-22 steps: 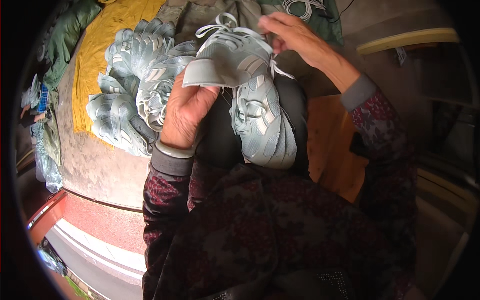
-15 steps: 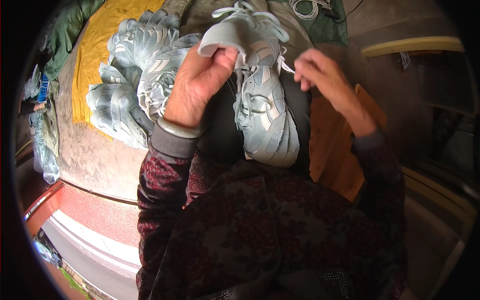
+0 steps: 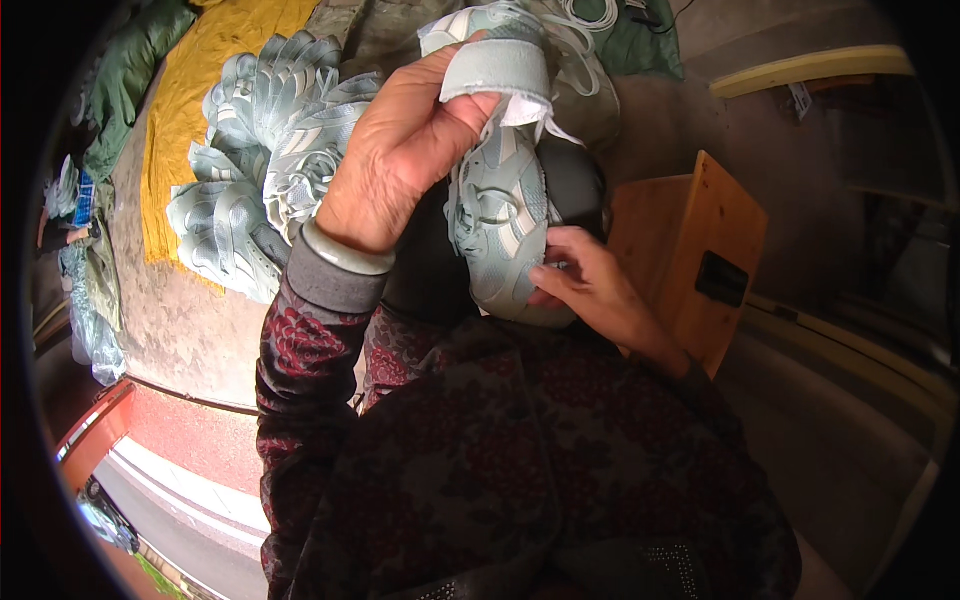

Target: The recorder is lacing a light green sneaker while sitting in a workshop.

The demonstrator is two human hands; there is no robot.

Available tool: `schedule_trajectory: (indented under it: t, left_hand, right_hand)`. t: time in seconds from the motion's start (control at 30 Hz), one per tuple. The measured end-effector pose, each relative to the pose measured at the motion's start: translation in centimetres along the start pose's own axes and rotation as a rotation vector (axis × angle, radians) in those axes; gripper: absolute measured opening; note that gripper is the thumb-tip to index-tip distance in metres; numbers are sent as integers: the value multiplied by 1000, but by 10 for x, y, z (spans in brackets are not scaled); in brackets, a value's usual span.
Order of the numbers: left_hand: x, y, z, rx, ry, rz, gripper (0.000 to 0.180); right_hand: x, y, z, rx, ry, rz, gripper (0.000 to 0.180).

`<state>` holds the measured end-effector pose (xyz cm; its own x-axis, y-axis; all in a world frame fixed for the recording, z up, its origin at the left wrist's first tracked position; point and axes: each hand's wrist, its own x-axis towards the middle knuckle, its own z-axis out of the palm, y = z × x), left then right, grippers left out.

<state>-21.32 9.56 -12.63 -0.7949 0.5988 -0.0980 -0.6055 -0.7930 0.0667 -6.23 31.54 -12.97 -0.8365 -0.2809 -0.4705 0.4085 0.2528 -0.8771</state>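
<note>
A pale mint-green shoe upper [image 3: 500, 200], made of soft mesh and smooth stitched panels with white trim and loose white laces, lies on the person's lap over a dark rounded form [image 3: 575, 185] whose smooth black surface shows beside and below it. The left hand [image 3: 400, 170] is raised with its back toward the camera, wrist bent, thumb and fingers [image 3: 465, 110] closed in a pinch on the padded, felt-like tongue [image 3: 497, 70] of the upper, pulling it up and away from the body. A smooth pale bangle [image 3: 345, 252] circles that wrist above a grey knit cuff. The right hand [image 3: 590, 285] sits lower, palm down, its fingers curled and pressed against the near end of the shoe upper, thumb tip touching the mesh; it steadies rather than encloses the piece. Both sleeves are a dark red, flower-patterned fabric. To the left on the floor, one heap of matching mint-green uppers [image 3: 260, 170] lies fanned out, too overlapped to count exactly, resting partly on a yellow cloth [image 3: 190, 110] spread over the rough concrete floor [image 3: 170, 320]. One green garment [image 3: 130, 70] lies crumpled beyond the cloth. Just right of the lap stands a single small wooden stool [image 3: 700, 240], plain boards with a dark rectangular slot in its top. A tangle of white laces [image 3: 590, 15] lies at the top edge.
</note>
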Motion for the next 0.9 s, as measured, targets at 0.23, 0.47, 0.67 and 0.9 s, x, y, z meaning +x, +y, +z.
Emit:
schedule_trajectory:
  t: [0.23, 0.47, 0.67, 0.9]
  left_hand:
    - [-11, -6, 11, -69, 20, -49, 22]
    - [-4, 23, 29, -135, -428, -6, 25]
    - [32, 41, 13, 73, 2, 69, 24]
    - [35, 45, -39, 135, 92, 35, 42]
  right_hand:
    - [11, 3, 23, 29, -58, 55, 36]
    - [-18, 17, 1, 531, -377, -25, 30]
    - [-23, 66, -8, 743, -343, 57, 38]
    - [-10, 73, 9, 868, -290, -87, 36]
